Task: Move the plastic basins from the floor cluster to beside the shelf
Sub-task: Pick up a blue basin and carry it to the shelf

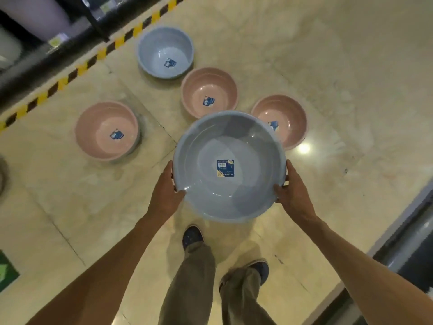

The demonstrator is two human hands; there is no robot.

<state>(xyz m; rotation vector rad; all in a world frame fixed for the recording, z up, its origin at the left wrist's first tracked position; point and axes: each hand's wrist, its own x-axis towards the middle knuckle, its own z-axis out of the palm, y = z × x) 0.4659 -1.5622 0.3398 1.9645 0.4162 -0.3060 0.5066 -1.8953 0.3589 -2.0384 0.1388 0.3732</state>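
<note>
A large blue plastic basin (206,146) with a label sticker inside is held above the floor at the centre of the head view. My left hand (165,191) grips its left rim and my right hand (293,192) grips its right rim. On the floor beyond it sit a smaller blue basin (165,51), a pink basin (209,91), another pink basin (284,118) partly hidden behind the held one, and a stack with a pink basin on top (106,131) at the left.
A yellow-and-black striped floor strip (77,71) runs diagonally along the dark base of a shelf (30,64) at the upper left. My legs and dark shoes (192,238) stand on the glossy beige tiles. A dark fixture edge (407,240) runs along the right.
</note>
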